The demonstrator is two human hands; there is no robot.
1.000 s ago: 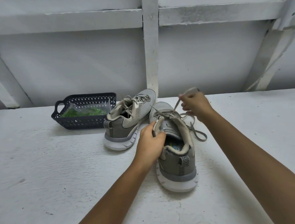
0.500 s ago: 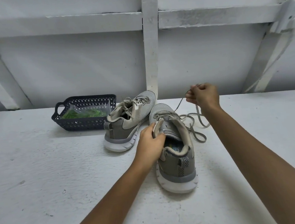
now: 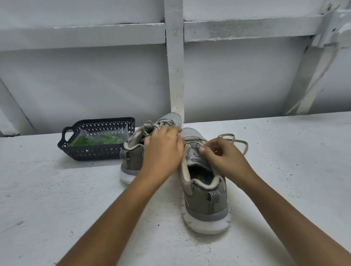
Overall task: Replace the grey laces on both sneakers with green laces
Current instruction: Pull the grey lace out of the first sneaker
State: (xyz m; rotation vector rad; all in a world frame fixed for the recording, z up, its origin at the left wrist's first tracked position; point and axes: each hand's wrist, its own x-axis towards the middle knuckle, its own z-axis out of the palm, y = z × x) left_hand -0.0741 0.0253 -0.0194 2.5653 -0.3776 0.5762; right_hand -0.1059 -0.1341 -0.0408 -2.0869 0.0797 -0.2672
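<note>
So the nearer grey mesh sneaker with a white sole (image 3: 205,204) sits heel toward the camera on the white painted bench (image 3: 71,204). The second grey sneaker (image 3: 133,155) is just beside it at 10 o'clock. The right hand (image 3: 222,156) is curled at the tongue, thumb and fingertips pinching the flat grey lace (image 3: 226,136), and its slack loops lie at 1 o'clock from that hand. The left hand (image 3: 163,150) lies knuckles-up over the lacing, fingers bent, but I can't tell if it's gripping anything. Further out at 10 o'clock there's a dark blue perforated plastic basket (image 3: 96,152) with the green laces (image 3: 95,140) in a clear bag.
</note>
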